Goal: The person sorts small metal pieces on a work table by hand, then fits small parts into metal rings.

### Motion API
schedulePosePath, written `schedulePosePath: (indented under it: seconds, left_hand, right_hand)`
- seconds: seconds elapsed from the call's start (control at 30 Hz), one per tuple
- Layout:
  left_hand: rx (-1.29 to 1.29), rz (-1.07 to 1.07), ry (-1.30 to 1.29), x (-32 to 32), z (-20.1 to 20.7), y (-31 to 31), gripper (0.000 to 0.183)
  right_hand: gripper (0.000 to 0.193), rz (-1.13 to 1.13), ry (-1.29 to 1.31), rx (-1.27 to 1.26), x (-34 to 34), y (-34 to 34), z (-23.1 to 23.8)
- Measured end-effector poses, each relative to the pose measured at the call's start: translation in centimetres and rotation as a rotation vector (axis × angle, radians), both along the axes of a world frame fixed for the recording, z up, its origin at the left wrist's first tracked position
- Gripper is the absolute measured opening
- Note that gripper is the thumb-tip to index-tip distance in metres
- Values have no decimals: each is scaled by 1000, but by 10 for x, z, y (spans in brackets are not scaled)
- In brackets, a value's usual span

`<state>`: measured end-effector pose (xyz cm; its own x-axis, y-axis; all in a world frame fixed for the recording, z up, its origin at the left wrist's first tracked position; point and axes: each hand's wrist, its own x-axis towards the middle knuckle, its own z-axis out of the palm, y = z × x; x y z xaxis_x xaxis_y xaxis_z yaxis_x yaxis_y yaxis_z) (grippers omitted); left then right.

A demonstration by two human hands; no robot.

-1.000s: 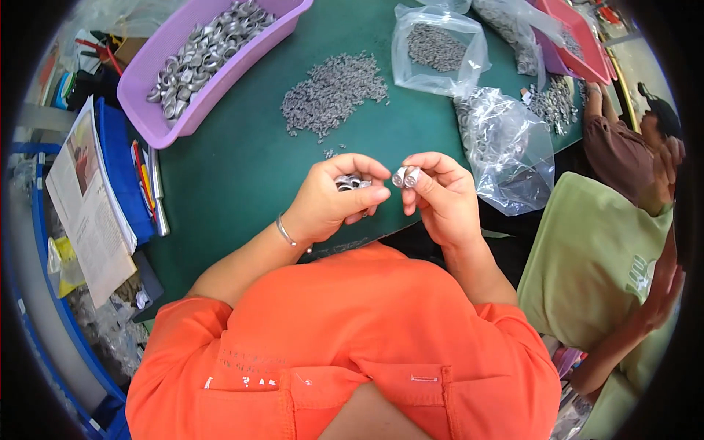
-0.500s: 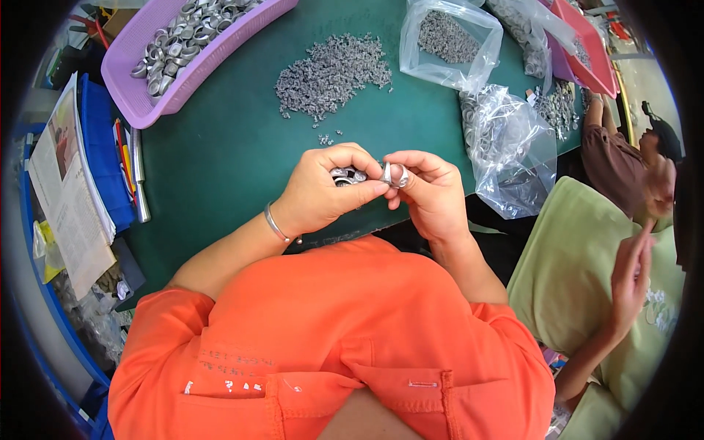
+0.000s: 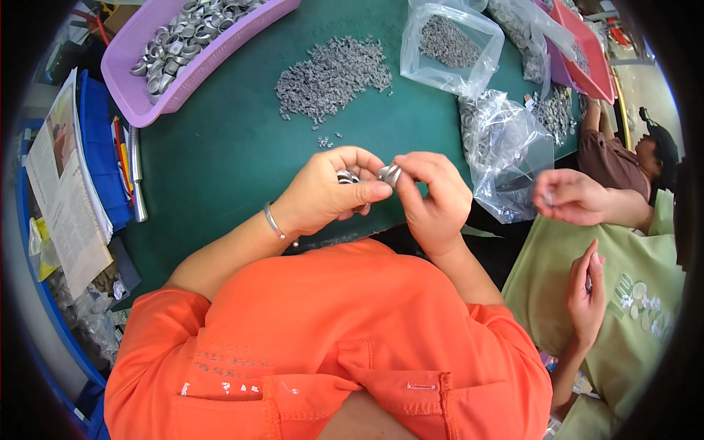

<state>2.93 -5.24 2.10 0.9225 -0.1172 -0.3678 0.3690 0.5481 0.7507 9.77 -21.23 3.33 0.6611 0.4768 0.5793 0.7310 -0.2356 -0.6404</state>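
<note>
Several silver metal rings (image 3: 347, 177) sit in the curled fingers of my left hand (image 3: 330, 183), partly hidden by the palm. Between both hands, at the fingertips, is one wide silver ring (image 3: 389, 174). My right hand (image 3: 438, 192) pinches that ring with thumb and forefinger, close to my left thumb. Beyond my hands, a heap of small grey metal pieces (image 3: 334, 77) is spread on the green tabletop (image 3: 220, 161). At the far left, a purple basket (image 3: 150, 110) holds many more silver rings (image 3: 192, 37).
Clear plastic bags of metal parts (image 3: 506, 139) and an open bag (image 3: 451, 44) lie to the right, near a red basket (image 3: 590, 62). A co-worker in green reaches a hand (image 3: 579, 196) toward the bags. Pens and papers (image 3: 70, 176) stand at the left edge.
The ring at my fingertips has turned, and my right fingers have shifted their hold on it. The co-worker's hand has come in beside the plastic bag.
</note>
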Motion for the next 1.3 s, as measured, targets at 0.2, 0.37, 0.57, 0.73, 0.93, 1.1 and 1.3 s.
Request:
schedulePosePath:
  seconds: [0.2, 0.37, 0.57, 0.73, 0.93, 1.1, 1.3]
  left_hand:
    - [340, 32, -335, -2, -7, 0, 25]
    - [383, 62, -446, -1, -8, 1, 29]
    - [362, 103, -473, -1, -13, 1, 31]
    - [609, 174, -630, -1, -14, -2, 31]
    - [703, 196, -604, -1, -11, -3, 35]
    - [508, 167, -461, -1, -4, -1, 32]
    - [337, 185, -389, -3, -10, -4, 30]
  right_hand:
    - [24, 137, -19, 73, -2, 1, -2]
    - [32, 198, 551, 370, -14, -8, -7]
    - [35, 302, 350, 210, -10, -7, -4]
    - [30, 304, 414, 180, -9, -8, -4]
    - [41, 280, 840, 487, -16, 0, -11]
    - [57, 217, 677, 461, -13, 1, -18]
    - [65, 275, 631, 385, -15, -1, -26]
